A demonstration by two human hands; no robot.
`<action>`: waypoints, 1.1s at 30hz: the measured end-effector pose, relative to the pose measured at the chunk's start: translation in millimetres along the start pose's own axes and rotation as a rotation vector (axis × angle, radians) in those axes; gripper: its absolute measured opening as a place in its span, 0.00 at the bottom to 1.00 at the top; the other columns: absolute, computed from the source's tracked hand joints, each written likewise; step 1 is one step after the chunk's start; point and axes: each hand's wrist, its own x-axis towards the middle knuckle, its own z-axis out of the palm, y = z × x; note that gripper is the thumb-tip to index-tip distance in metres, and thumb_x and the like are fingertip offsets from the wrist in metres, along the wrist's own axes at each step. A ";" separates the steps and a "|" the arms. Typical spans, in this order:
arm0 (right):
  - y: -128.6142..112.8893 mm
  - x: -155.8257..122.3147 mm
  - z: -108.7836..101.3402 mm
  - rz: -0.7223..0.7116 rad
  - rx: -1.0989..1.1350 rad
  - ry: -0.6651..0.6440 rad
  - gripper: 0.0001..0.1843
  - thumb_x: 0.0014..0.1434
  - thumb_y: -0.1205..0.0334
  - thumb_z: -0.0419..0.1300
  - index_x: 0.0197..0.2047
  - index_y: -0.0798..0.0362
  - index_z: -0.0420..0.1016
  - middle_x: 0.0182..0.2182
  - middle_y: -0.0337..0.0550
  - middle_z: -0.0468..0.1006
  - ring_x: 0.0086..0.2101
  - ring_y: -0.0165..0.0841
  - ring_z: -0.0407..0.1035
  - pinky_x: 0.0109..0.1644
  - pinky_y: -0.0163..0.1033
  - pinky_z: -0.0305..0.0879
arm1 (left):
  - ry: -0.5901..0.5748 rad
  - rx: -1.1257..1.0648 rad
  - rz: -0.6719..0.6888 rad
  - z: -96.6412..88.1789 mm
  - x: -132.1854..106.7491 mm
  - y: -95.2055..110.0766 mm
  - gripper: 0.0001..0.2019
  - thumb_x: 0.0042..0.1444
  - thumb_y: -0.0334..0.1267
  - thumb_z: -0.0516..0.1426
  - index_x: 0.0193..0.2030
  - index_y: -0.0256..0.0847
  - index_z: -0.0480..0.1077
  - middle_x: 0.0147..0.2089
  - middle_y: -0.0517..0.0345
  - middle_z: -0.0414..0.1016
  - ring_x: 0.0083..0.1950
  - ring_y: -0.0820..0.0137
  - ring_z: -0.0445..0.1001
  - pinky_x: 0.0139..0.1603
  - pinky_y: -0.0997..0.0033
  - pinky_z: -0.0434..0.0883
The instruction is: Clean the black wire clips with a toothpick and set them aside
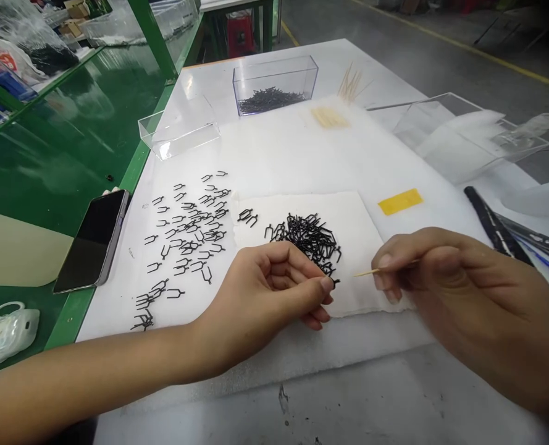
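Nearest me is the person's bare left forearm, lying across the front edge of the white bench (278,148). Off to the far left, a white plastic case (5,334) sits on the green surface, and a dark phone (93,241) lies face up on the bench's edge. Next come loose black forks (186,238), spread singly over the bench top. Behind them stand a small clear box (179,130) and a larger clear box (274,83) with dark parts in its bottom.

The left hand (274,290) is curled nearly closed, thumb and forefinger pinched on one black clip (335,282) at the near edge of a paper sheet (362,216). Just beyond it on the sheet is a tangled pile (309,238) of the same parts.

From here the clip looks like thin black wire or plastic with a stem and prongs, though it is too small for me to be sure of its shape. I'd judge it nearly weightless, stiff, and easy to flick away or snag on its neighbours. The stem seems the sensible place to pinch, leaving the prongs free.

The right hand (445,290) is loosely closed, fingertips holding a toothpick (371,271) whose tip points at the clip, near but not touching. The toothpick is light and would snap easily. A yellow tab (400,201) lies further back.
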 end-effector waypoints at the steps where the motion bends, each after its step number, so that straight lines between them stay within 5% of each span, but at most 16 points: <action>1: 0.5 -0.9 0.1 -0.004 -0.009 0.005 0.13 0.68 0.53 0.55 0.36 0.44 0.79 0.28 0.37 0.75 0.28 0.27 0.68 0.33 0.30 0.69 | 0.001 0.000 -0.002 0.2 0.2 -0.1 0.09 0.47 0.24 0.68 0.29 0.32 0.72 0.23 0.62 0.77 0.24 0.80 0.75 0.27 0.87 0.75; 33: 2.1 -3.9 1.4 -0.155 -0.293 0.023 0.14 0.70 0.54 0.52 0.34 0.44 0.74 0.28 0.34 0.76 0.29 0.25 0.71 0.33 0.29 0.70 | -0.004 0.040 0.007 0.7 -2.3 -0.9 0.09 0.52 0.32 0.67 0.29 0.33 0.71 0.25 0.65 0.77 0.25 0.83 0.76 0.27 0.90 0.76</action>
